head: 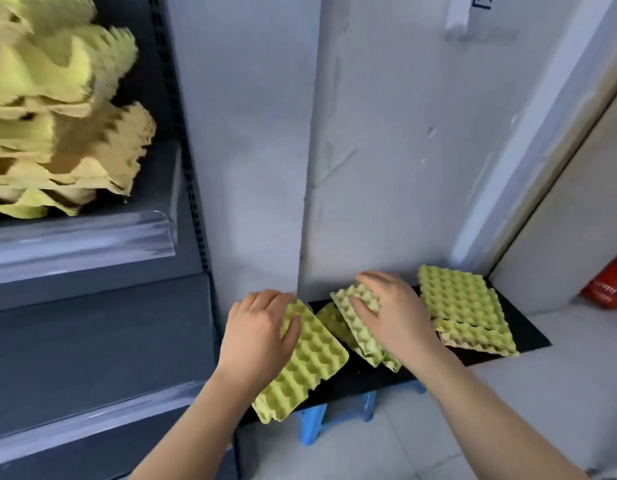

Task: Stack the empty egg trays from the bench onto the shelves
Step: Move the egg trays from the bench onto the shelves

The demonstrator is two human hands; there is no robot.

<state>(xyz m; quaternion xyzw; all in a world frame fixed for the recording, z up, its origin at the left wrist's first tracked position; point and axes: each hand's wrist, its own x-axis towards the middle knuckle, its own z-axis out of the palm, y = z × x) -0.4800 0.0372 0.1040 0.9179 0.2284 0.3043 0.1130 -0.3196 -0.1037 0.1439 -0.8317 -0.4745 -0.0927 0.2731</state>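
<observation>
Egg trays [463, 303], dimpled greenish pulp, lie on the black bench [529, 337]; left hand [258, 327] grips one, right hand [393, 313] pinches another.

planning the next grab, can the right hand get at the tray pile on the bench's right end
Probably yes: the pile lies uncovered just beside the right hand, though that hand grips a tilted tray.
</observation>
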